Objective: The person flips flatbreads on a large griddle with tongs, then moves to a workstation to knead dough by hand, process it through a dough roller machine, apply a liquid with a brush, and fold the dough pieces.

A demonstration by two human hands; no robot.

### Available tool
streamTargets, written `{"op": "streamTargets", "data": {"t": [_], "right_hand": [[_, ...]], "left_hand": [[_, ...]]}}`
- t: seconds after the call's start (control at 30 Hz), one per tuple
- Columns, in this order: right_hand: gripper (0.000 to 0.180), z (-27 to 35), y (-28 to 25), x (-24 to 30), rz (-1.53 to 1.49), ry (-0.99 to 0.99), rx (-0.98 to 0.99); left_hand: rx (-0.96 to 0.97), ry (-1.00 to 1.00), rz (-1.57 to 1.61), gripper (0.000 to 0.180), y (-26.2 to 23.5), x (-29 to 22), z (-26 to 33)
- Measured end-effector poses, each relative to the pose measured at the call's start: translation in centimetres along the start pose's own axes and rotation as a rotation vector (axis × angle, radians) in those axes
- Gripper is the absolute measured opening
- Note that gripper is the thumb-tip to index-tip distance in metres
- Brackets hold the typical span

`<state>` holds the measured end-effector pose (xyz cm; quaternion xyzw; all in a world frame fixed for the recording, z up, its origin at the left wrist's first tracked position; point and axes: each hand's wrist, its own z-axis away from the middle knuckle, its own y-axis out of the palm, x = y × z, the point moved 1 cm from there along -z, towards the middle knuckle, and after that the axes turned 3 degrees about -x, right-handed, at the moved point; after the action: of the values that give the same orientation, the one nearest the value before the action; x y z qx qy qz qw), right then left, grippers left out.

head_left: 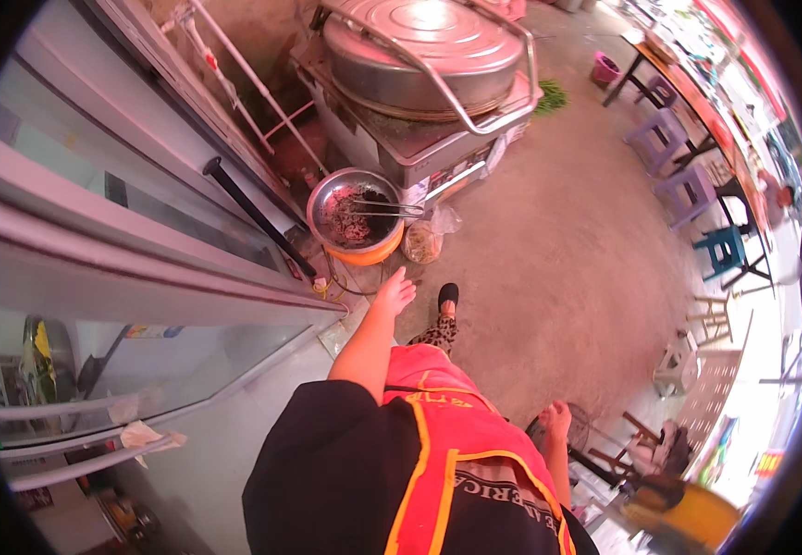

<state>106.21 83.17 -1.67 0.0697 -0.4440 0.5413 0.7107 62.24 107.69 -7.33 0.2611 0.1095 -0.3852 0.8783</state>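
Note:
My left hand (395, 291) is stretched forward with its fingers extended, holding nothing. Just beyond it, a metal basin (324, 196) rests on an orange support (367, 253). Dark, crumbly bits lie in the basin, and metal tongs (392, 209) reach over its right rim. A clear plastic bag (422, 242) with pale contents sits against the basin's right side. On my right side, my right hand (556, 419) hangs out from the red apron (438, 370), its fingers loosely bent and apart, with nothing visible in them.
Ahead stands a large lidded metal pot (424, 55) on a metal stove-like unit (419, 166). Glass sliding doors (142, 277) line my left. Along the right are a long table (706, 111), several stools (688, 190) and a floor fan (572, 427). Concrete floor (549, 250) stretches between.

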Motion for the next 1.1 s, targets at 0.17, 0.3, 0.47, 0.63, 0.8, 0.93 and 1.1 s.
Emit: {"op": "streamTargets", "data": {"t": [0.17,0.3,0.47,0.63,0.8,0.93,1.1], "right_hand": [[0.025,-7.9,-8.8,-4.9,0.757,-0.284,-0.017],[0.025,-11.5,-12.1,0.6,0.837,-0.326,-0.047],[0.028,-19.0,-5.9,20.3,0.217,-0.026,0.042],[0.031,-22.9,4.5,32.3,0.385,-0.21,0.259],[0.03,-32.2,5.8,35.2,0.548,-0.403,0.355],[0.029,-35.8,2.1,35.8,0.796,-0.345,0.289],[0.029,-39.7,-1.6,36.1,1.062,-0.256,0.196]], "left_hand": [[-0.159,-0.037,0.326,0.076,8.0,-2.1,-7.7],[-0.145,0.029,0.46,0.07,10.1,-4.2,-12.2],[-0.296,0.092,0.671,0.07,8.5,-4.0,-17.6],[-0.551,-0.046,0.63,0.081,9.4,-5.2,-16.4],[-0.281,0.186,0.929,0.061,11.7,-6.2,-19.3],[-0.247,0.347,1.056,0.036,10.3,-6.6,-19.6],[-1.001,0.304,0.586,0.047,13.3,-7.2,-12.0]]}}
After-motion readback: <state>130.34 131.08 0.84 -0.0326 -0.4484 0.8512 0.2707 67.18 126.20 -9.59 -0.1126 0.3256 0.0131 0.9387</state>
